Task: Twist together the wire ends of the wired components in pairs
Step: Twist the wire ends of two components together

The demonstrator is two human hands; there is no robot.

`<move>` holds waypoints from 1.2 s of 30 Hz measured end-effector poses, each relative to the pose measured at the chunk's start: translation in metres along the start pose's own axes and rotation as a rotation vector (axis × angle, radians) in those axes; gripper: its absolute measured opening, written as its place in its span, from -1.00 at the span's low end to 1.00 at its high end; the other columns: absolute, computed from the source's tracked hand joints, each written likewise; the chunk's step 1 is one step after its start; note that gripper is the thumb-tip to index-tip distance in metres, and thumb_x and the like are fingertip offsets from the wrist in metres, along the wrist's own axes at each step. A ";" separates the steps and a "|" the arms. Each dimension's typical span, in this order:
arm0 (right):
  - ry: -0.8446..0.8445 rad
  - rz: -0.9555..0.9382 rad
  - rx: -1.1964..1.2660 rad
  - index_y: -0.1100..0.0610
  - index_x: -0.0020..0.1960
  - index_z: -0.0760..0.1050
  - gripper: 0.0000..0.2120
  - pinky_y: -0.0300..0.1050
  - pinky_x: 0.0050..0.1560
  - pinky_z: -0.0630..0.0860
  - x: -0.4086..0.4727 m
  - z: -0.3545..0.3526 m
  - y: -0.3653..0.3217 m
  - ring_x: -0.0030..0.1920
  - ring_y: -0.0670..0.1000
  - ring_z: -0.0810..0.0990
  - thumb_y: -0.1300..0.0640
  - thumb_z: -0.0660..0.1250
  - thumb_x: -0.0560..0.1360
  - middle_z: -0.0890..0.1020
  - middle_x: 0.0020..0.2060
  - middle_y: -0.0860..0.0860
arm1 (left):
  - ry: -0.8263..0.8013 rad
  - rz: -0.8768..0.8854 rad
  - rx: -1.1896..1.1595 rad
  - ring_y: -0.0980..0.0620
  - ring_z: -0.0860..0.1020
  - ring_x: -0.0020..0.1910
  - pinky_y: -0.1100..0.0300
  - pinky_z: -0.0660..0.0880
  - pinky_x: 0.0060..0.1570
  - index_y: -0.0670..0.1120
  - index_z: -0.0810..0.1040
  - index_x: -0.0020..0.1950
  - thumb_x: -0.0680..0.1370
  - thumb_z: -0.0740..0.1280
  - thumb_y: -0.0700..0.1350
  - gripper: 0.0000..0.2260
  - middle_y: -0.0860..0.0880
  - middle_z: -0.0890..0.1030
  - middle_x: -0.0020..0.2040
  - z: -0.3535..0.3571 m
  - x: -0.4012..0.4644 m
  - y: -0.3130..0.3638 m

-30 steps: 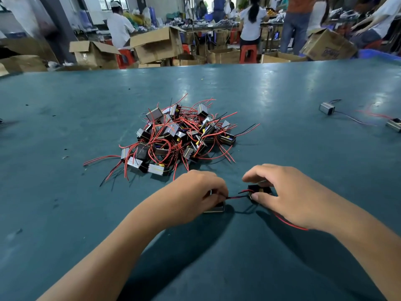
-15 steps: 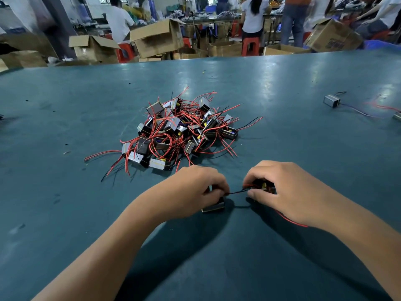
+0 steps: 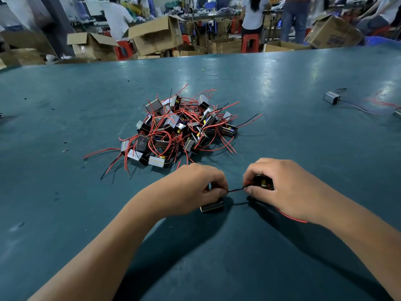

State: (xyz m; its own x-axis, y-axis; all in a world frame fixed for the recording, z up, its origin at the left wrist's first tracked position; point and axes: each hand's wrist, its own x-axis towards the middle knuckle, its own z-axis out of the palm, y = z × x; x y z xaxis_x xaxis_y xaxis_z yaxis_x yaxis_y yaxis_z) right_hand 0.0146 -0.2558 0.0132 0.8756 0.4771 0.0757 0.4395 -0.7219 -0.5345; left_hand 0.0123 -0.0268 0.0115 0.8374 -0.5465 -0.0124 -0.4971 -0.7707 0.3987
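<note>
- Since the earlier frames both hands came a little closer to each other, and the short wire between them is now pulled almost straight; the pile did not move.
- Wide teal desk (image 3: pixel 65 105) carries everything; its far edge runs along the top, and behind it stand open cardboard boxes (image 3: pixel 155 36) and red stools (image 3: pixel 250 41), with people working at other benches.
- Pile of wired components (image 3: pixel 175 129) lies about in the middle of the desk, small metal-sided blocks mixed with many red and some black wires that spread to all sides.
- Left hand (image 3: pixel 193 189) is near the front edge, just in front of the pile. Its fingers are curled, they pinch the wire end at the tips, and one component (image 3: pixel 212 206) lies on the desk under the hand, partly hidden.
- Right hand (image 3: pixel 280 187) is just beside it, fingers curled around a second component (image 3: pixel 261 182) and pinching the other end of the wire.
- Twisted red and black wire (image 3: pixel 236 189) goes between the two fingertips, a little above the desk.
- One red wire (image 3: pixel 291 217) comes out from under the right wrist.
- Near the right edge lies a separate component (image 3: pixel 331 97) with thin wires, well apart from the pile.
</note>
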 end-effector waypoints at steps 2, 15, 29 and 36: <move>0.002 -0.004 0.001 -0.10 -0.12 0.57 -0.94 -0.16 -0.06 0.48 0.000 0.000 0.001 -0.12 -0.17 0.54 0.03 0.43 0.50 0.58 -0.15 -0.15 | -0.009 -0.006 -0.015 0.38 0.46 -0.22 0.48 0.30 -0.20 0.05 0.62 0.03 0.59 0.36 -0.05 -0.94 0.26 0.51 -0.21 0.000 0.000 -0.001; 0.028 0.000 0.035 -0.16 -0.11 0.56 -0.94 -0.33 -0.16 0.42 0.003 0.001 0.008 -0.14 -0.20 0.54 -0.07 0.43 0.48 0.60 -0.18 -0.16 | -0.029 -0.040 -0.128 0.27 0.47 -0.33 0.42 0.33 -0.33 0.10 0.60 -0.03 0.61 0.34 -0.06 -0.92 0.36 0.53 -0.30 -0.004 -0.005 -0.007; -0.047 -0.005 0.086 -0.15 -0.08 0.62 -0.94 -0.26 -0.02 0.48 0.005 -0.009 0.013 -0.07 -0.24 0.59 0.02 0.41 0.53 0.65 -0.14 -0.29 | 0.090 -0.007 -0.098 0.04 0.48 -0.33 0.14 0.47 -0.28 0.13 0.42 -0.04 0.53 0.35 -0.16 -0.80 0.14 0.54 -0.24 0.001 -0.002 -0.002; 0.075 0.087 0.254 -0.07 -0.10 0.59 -0.89 -0.17 0.00 0.57 0.012 -0.006 0.022 -0.15 -0.20 0.66 0.13 0.47 0.49 0.70 -0.19 -0.19 | 0.067 0.084 -0.083 0.06 0.49 -0.22 0.13 0.46 -0.15 -0.01 0.64 -0.02 0.52 0.35 -0.25 -0.84 0.06 0.57 -0.20 0.003 -0.001 0.001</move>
State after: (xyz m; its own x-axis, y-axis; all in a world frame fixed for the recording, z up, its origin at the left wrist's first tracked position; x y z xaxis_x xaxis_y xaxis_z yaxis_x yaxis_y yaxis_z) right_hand 0.0357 -0.2691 0.0075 0.9242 0.3739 0.0773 0.3063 -0.6052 -0.7348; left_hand 0.0100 -0.0280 0.0096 0.8082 -0.5828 0.0847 -0.5480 -0.6917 0.4704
